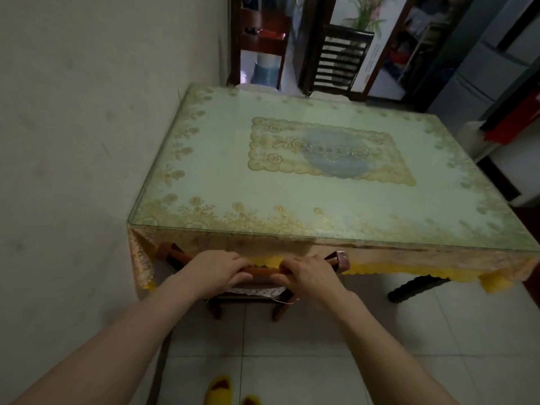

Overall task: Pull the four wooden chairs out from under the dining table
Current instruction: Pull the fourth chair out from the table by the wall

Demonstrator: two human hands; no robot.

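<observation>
Wooden chair (251,271) sits tucked under the near edge of the table (292,182), by the left wall. Left hand (214,268) and right hand (309,274) both clench its top rail, side by side near the middle.

Home dining room: tabletop (336,182) under glass over a floral gold-trimmed tablecloth (409,260), pushed against a plain wall (87,112). White tiled floor (306,361), dark wooden chair (340,61) at far side, yellow slippers (217,388) below, cluttered shelves (415,39) behind.
</observation>
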